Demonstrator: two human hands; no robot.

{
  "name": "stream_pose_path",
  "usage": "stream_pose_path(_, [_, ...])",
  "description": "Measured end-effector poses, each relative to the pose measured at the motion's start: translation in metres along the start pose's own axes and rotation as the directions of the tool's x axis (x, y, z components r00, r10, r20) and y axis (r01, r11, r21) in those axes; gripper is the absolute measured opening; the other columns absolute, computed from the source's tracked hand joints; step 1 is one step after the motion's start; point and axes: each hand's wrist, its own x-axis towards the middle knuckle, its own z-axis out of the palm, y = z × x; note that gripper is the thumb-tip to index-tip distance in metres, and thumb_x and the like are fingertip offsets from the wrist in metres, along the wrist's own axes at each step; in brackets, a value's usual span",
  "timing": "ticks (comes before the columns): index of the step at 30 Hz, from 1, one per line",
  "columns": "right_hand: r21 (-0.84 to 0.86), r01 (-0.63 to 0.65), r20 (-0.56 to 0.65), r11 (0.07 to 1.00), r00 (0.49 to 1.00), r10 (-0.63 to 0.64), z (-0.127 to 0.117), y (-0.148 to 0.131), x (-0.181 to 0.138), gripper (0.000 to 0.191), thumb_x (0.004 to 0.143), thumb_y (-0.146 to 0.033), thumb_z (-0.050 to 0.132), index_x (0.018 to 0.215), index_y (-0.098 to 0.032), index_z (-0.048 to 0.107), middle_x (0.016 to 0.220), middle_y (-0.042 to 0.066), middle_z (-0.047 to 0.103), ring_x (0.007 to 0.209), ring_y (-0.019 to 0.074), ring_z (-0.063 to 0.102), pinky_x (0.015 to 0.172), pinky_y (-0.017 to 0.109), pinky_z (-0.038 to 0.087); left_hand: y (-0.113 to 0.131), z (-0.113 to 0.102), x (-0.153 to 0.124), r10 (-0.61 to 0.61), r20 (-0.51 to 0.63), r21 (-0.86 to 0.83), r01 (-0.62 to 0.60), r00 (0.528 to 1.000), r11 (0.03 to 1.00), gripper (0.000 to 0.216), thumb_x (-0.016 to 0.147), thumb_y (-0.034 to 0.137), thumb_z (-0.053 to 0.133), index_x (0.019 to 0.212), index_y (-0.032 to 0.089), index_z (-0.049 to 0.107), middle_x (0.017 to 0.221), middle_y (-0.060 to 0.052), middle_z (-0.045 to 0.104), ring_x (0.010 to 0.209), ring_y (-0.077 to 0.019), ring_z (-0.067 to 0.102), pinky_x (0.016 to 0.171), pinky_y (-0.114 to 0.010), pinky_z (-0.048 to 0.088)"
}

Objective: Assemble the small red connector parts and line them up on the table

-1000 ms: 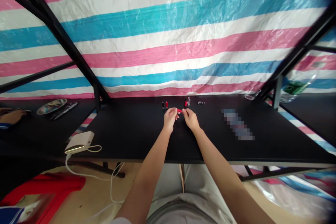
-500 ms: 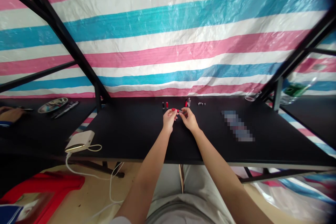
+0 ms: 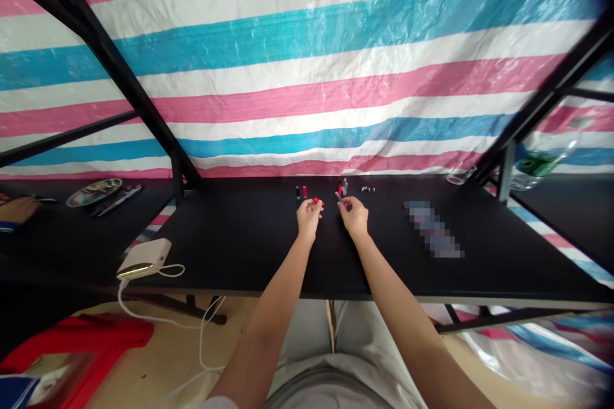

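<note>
My left hand, fingers pinched, grips a small red pen part above the black table. A short gap to the right, my right hand is closed on a slim greyish pen piece; its lower end is hidden by the fingers. Just beyond the left hand are a small black pen part and a red one. Past my right fingertips lie a red-and-black pen part and some greyish pieces. Several tiny shiny pieces form a row farther right.
A blurred-out flat object lies to the right, with a clear cup behind. At left are a white box with a cable, a metal tray, pens and another person's hand. Black frame bars slope upward.
My hands have come apart: the right has shifted slightly right with the greyish pen piece, while the left keeps the red pen part in almost the same place.
</note>
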Motion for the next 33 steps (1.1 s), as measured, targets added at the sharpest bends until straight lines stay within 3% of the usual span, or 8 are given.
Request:
stream_pose_path(6, [0.042, -0.091, -0.034, 0.995, 0.995, 0.093, 0.002, 0.015, 0.006, 0.019, 0.073, -0.034, 0.051, 0.081, -0.019, 0.06, 0.072, 0.002, 0.064, 0.062, 0.0155, 0.055, 0.065, 0.028, 0.04, -0.013, 0.002, -0.001, 0.142, 0.128, 0.172, -0.163, 0.982, 0.972, 0.021, 0.071, 0.033, 0.059, 0.081, 0.014, 0.057, 0.073, -0.004, 0.062, 0.065, -0.0118, 0.058, 0.057, -0.022, 0.044])
stream_pose_path(13, [-0.015, -0.125, -0.005, 0.992, 0.992, 0.125, 0.007, 0.026, 0.008, 0.011, 0.072, -0.026, 0.051, 0.076, -0.019, 0.058, 0.072, 0.003, 0.063, 0.068, 0.0173, 0.057, 0.067, 0.029, 0.04, -0.017, 0.003, -0.008, 0.299, 0.316, 0.46, -0.421, 0.9, 0.782, 0.011, 0.073, 0.025, 0.056, 0.08, 0.018, 0.06, 0.075, -0.001, 0.062, 0.055, -0.0081, 0.05, 0.061, -0.023, 0.043])
stream_pose_path(20, [-0.11, -0.073, -0.023, 0.991, 0.997, 0.071, 0.011, 0.026, 0.014, 0.004, 0.07, -0.021, 0.053, 0.07, -0.019, 0.057, 0.068, 0.004, 0.06, 0.066, 0.0167, 0.054, 0.064, 0.029, 0.038, -0.019, 0.004, -0.007, 0.299, 0.302, 0.496, -0.417, 0.905, 0.762, 0.011, 0.073, 0.023, 0.055, 0.081, 0.018, 0.06, 0.074, -0.001, 0.062, 0.057, -0.0089, 0.051, 0.063, -0.023, 0.043])
stream_pose_path(25, [-0.119, -0.078, 0.054, 0.99, 0.995, 0.085, 0.013, 0.034, 0.03, 0.002, 0.069, -0.021, 0.057, 0.07, -0.019, 0.057, 0.067, 0.002, 0.059, 0.064, 0.0155, 0.053, 0.062, 0.027, 0.038, -0.02, 0.004, -0.007, 0.309, 0.301, 0.519, -0.427, 0.902, 0.74, 0.011, 0.074, 0.024, 0.055, 0.082, 0.017, 0.059, 0.074, -0.002, 0.062, 0.056, -0.009, 0.051, 0.062, -0.023, 0.042])
stream_pose_path(33, [-0.161, -0.044, 0.124, 0.986, 0.99, 0.065, 0.014, 0.04, 0.041, 0.006, 0.07, -0.025, 0.058, 0.073, -0.019, 0.058, 0.068, 0.001, 0.059, 0.065, 0.0148, 0.053, 0.061, 0.026, 0.036, -0.015, 0.018, 0.0, 0.324, 0.369, 0.626, -0.491, 0.871, 0.606, 0.006, 0.074, 0.021, 0.054, 0.077, 0.019, 0.059, 0.074, -0.002, 0.063, 0.062, -0.0111, 0.052, 0.063, -0.024, 0.04])
